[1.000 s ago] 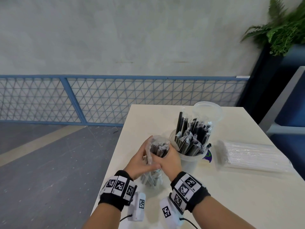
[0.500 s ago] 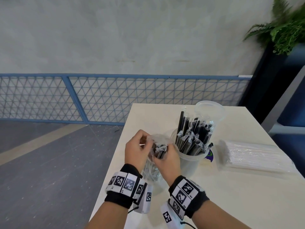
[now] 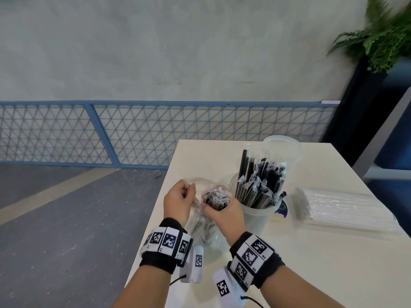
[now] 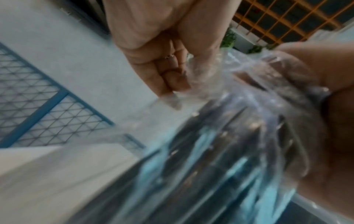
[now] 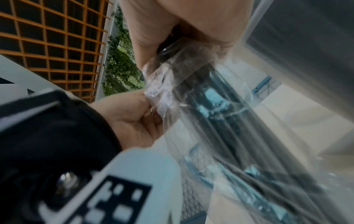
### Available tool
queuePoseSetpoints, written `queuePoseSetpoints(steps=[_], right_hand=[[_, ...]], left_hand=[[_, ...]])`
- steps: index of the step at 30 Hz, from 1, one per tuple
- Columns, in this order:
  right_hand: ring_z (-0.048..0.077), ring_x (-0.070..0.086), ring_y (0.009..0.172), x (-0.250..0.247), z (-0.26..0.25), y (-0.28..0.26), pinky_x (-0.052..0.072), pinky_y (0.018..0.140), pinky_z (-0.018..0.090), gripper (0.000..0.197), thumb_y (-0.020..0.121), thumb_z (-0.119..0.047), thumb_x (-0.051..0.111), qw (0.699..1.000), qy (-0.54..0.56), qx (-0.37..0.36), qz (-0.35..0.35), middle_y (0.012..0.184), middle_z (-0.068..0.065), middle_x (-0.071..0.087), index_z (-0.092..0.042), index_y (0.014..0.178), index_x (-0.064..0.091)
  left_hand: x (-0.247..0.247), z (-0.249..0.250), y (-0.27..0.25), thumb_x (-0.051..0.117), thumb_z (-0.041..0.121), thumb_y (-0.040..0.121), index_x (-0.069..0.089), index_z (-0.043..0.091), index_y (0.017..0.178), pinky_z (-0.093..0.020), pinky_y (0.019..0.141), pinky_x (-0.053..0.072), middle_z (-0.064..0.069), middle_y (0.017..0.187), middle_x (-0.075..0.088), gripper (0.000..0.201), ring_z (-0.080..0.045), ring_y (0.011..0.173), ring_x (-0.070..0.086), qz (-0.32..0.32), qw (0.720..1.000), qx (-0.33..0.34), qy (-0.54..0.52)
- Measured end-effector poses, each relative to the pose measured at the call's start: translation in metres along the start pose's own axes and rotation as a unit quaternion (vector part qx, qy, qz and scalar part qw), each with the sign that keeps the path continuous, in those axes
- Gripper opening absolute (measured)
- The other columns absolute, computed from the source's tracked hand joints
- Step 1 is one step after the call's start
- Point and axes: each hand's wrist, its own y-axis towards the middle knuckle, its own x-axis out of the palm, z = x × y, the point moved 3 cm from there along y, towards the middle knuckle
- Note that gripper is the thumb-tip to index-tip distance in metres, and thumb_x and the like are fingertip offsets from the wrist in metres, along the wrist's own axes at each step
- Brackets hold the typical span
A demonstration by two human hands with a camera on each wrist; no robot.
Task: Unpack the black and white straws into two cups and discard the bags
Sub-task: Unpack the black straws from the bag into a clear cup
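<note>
A clear plastic bag (image 3: 201, 227) with a bundle of black straws (image 3: 215, 200) stands upright near the table's left edge. My right hand (image 3: 223, 210) grips the bundle of straws near its top. My left hand (image 3: 178, 202) pinches the bag's open rim (image 4: 193, 75) and pulls it leftward. Just right of my hands, a clear cup (image 3: 255, 215) holds several wrapped black straws (image 3: 259, 183). A second clear cup (image 3: 281, 147) stands behind it. A pack of white straws (image 3: 342, 210) lies flat on the right. In the right wrist view the bag (image 5: 220, 121) with the dark straws runs down from my fist.
The cream table (image 3: 311, 263) has its left edge beside my left wrist, with grey floor (image 3: 66, 218) below. A blue mesh fence (image 3: 155, 134) runs behind. A green plant (image 3: 384, 34) on a dark stand is at the far right.
My left hand has shifted from wrapping the bag to pinching its rim and drawing it left. The right hand now grips the straw bundle's top, and the bag mouth stands wider.
</note>
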Motion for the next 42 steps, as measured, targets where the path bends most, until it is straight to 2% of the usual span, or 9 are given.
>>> queuePoseSetpoints(steps=[4, 7, 11, 14, 18, 23, 31, 37, 42], right_hand=[[0.024, 0.069, 0.085, -0.007, -0.006, 0.008, 0.058, 0.073, 0.036, 0.037, 0.065, -0.016, 0.079, 0.997, 0.071, 0.016, 0.022, 0.089, 0.009, 0.07, -0.008, 0.097, 0.064], [0.025, 0.069, 0.084, -0.012, -0.013, 0.016, 0.058, 0.077, 0.041, 0.042, 0.06, -0.025, 0.079, 0.994, 0.098, 0.027, 0.043, 0.088, 0.009, 0.071, -0.008, 0.096, 0.065], [0.022, 0.068, 0.076, -0.015, -0.03, 0.019, 0.057, 0.074, 0.037, 0.019, 0.069, -0.011, 0.078, 0.994, 0.098, -0.002, 0.05, 0.08, 0.008, 0.069, -0.01, 0.085, 0.066], [0.011, 0.066, 0.07, -0.022, -0.045, 0.021, 0.054, 0.068, 0.03, 0.025, 0.071, -0.007, 0.076, 0.985, 0.16, -0.013, 0.063, 0.078, 0.004, 0.068, -0.001, 0.093, 0.065], [0.016, 0.067, 0.086, -0.027, -0.057, 0.023, 0.055, 0.079, 0.034, 0.037, 0.072, -0.005, 0.076, 0.971, 0.228, -0.036, 0.065, 0.095, 0.006, 0.069, -0.011, 0.105, 0.062], [0.005, 0.061, 0.101, -0.017, -0.047, 0.009, 0.051, 0.089, 0.027, 0.078, 0.065, -0.018, 0.083, 0.995, 0.057, -0.075, 0.044, 0.111, -0.008, 0.06, -0.023, 0.128, 0.037], [0.02, 0.069, 0.084, -0.018, -0.037, 0.024, 0.057, 0.078, 0.04, 0.049, 0.058, -0.017, 0.082, 0.996, 0.078, 0.009, 0.044, 0.092, 0.007, 0.071, -0.01, 0.102, 0.063], [0.017, 0.067, 0.079, -0.046, -0.063, 0.034, 0.055, 0.071, 0.03, 0.032, 0.07, -0.002, 0.076, 0.985, 0.143, -0.025, 0.095, 0.089, 0.011, 0.069, 0.003, 0.099, 0.063], [0.019, 0.065, 0.08, -0.079, -0.091, 0.039, 0.056, 0.076, 0.034, 0.033, 0.072, -0.001, 0.072, 0.965, 0.16, -0.08, 0.194, 0.09, 0.012, 0.067, 0.006, 0.102, 0.06]], left_hand=[[0.004, -0.002, -0.007, 0.064, 0.056, 0.07, 0.055, 0.019, 0.114, -0.033, 0.092, 0.049, 0.014, 0.106, 0.064, 0.058, -0.012, 0.103, 0.061, -0.208, 0.973, -0.014, -0.097], [0.016, -0.007, -0.019, 0.081, 0.038, 0.058, 0.032, 0.023, 0.136, -0.033, 0.099, 0.047, 0.006, 0.124, 0.058, 0.093, -0.014, 0.116, 0.058, -0.35, 0.931, -0.039, -0.093], [0.027, -0.021, -0.028, 0.084, 0.021, 0.062, 0.043, 0.029, 0.126, -0.032, 0.099, 0.048, 0.008, 0.117, 0.064, 0.077, -0.013, 0.113, 0.061, -0.289, 0.955, -0.057, -0.037], [0.025, -0.024, -0.031, 0.079, 0.006, 0.07, 0.05, 0.035, 0.113, -0.015, 0.087, 0.048, 0.014, 0.111, 0.064, 0.06, 0.002, 0.106, 0.061, -0.272, 0.961, -0.044, -0.024], [0.02, -0.021, -0.029, 0.081, 0.01, 0.068, 0.052, 0.038, 0.105, -0.018, 0.086, 0.05, 0.017, 0.1, 0.067, 0.055, 0.008, 0.094, 0.063, -0.258, 0.966, -0.033, 0.002], [0.022, -0.016, -0.026, 0.079, 0.003, 0.068, 0.056, 0.025, 0.11, -0.032, 0.087, 0.055, 0.004, 0.1, 0.071, 0.052, -0.017, 0.098, 0.068, -0.197, 0.98, -0.034, -0.015], [0.03, -0.012, -0.03, 0.08, 0.019, 0.069, 0.057, 0.013, 0.114, -0.016, 0.077, 0.053, 0.004, 0.096, 0.071, 0.051, 0.001, 0.084, 0.067, -0.248, 0.966, -0.022, 0.066], [0.023, -0.025, -0.033, 0.083, 0.013, 0.063, 0.05, 0.031, 0.106, -0.013, 0.07, 0.052, 0.012, 0.088, 0.064, 0.058, 0.007, 0.076, 0.063, -0.274, 0.958, -0.053, 0.057], [0.012, -0.053, -0.028, 0.076, 0.019, 0.06, 0.058, 0.026, 0.101, -0.023, 0.068, 0.05, 0.002, 0.077, 0.066, 0.046, -0.022, 0.076, 0.064, -0.157, 0.979, -0.123, 0.052]])
